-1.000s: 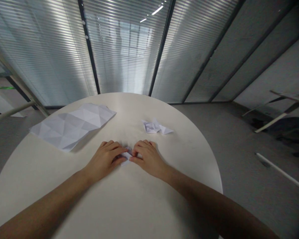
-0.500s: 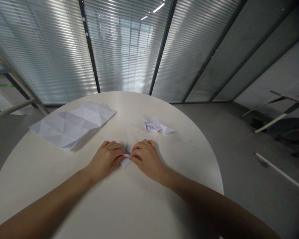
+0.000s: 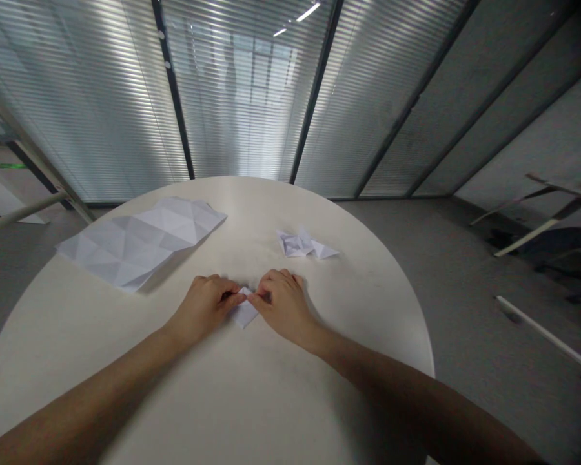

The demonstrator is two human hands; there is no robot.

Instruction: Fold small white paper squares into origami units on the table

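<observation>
A small piece of folded white paper [image 3: 244, 315] lies on the table between my two hands. My left hand [image 3: 210, 300] is closed on its left side, thumb and fingers pinching near the upper fold. From the other side my right hand [image 3: 281, 298] pinches the paper with its thumb and index finger, the other fingers curled. Both thumb tips nearly meet over the paper. Its outer corners are partly hidden by my fingers.
The round white table [image 3: 252, 400] carries a large creased paper sheet [image 3: 142, 242] at the left. Beyond my right hand sit small folded paper pieces [image 3: 304, 244]. Glass panels with blinds [image 3: 252, 97] stand behind; table legs [image 3: 537, 236] show at the right.
The folded paper's upper point now lies flatter and shows more of its white face. My thumbs have shifted slightly upward along it. The other papers have not moved.
</observation>
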